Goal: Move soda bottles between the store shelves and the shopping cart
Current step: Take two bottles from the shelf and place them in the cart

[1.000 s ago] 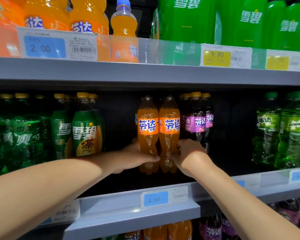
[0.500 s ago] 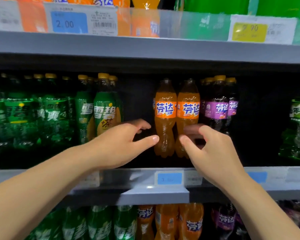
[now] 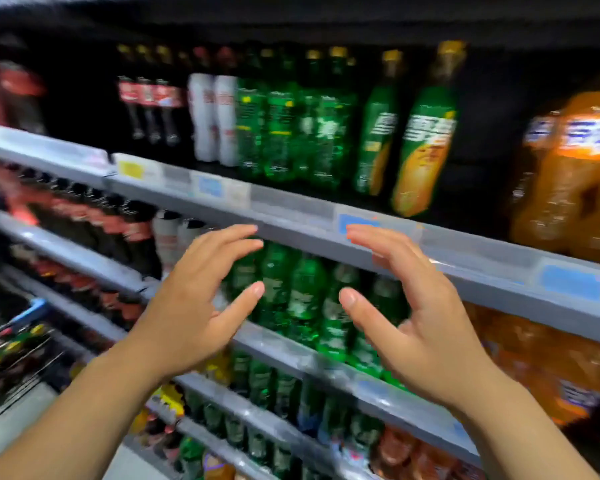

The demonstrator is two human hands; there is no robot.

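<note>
The view is blurred by motion. My left hand (image 3: pixel 201 303) and my right hand (image 3: pixel 416 317) float in front of the shelves with fingers spread, palms facing each other, holding nothing. Between and behind them stand green soda bottles (image 3: pixel 298 299) on a lower shelf. The two orange soda bottles (image 3: pixel 575 181) stand on the shelf above at the far right, away from both hands. A shopping cart (image 3: pixel 18 344) shows at the lower left with several bottles inside.
A grey shelf edge (image 3: pixel 291 209) with price tags runs diagonally across the view. Above it stand cola bottles (image 3: pixel 149 98), white bottles (image 3: pixel 212 116) and green bottles (image 3: pixel 426 133). More orange bottles (image 3: pixel 548 368) fill the lower right.
Both hands let go of the two orange bottles and pulled back from the shelf. The view swung left and down, so the orange bottles are now at the far right.
</note>
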